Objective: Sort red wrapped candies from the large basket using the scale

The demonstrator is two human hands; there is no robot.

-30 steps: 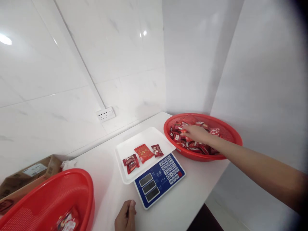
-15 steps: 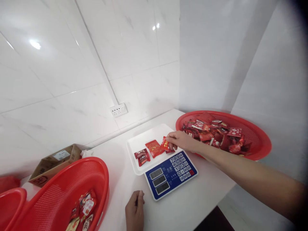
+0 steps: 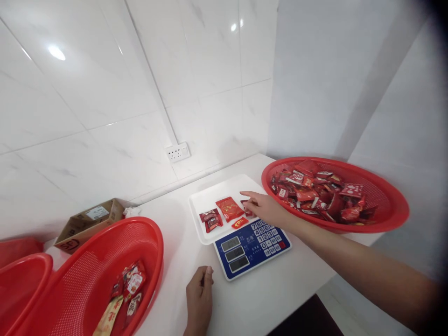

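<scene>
My right hand [image 3: 263,205] is over the right side of the scale's white tray [image 3: 199,198], index finger stretched out and the other fingers half bent. Beneath its fingers is a dark red snack packet [image 3: 248,211], partly hidden; I see no grip on it. Also on the tray lie a larger red packet [image 3: 229,209], a small orange-red packet [image 3: 240,222] and dark red wrapped snacks [image 3: 211,220]. My left hand [image 3: 199,296] rests on the table, fingers curled closed around nothing visible, left of the scale's blue keypad panel [image 3: 252,247].
A red basket [image 3: 392,210] heaped with red snack packets stands at the right. Another red basket [image 3: 84,275] at the left holds several packets, beside a further red basket [image 3: 21,284]. A cardboard box [image 3: 91,224] sits by the wall, below a socket [image 3: 178,152].
My right hand has let go of the small orange-red packet, which now lies at the tray's front edge. Its index finger has straightened. The view has shifted slightly; my left hand stays curled.
</scene>
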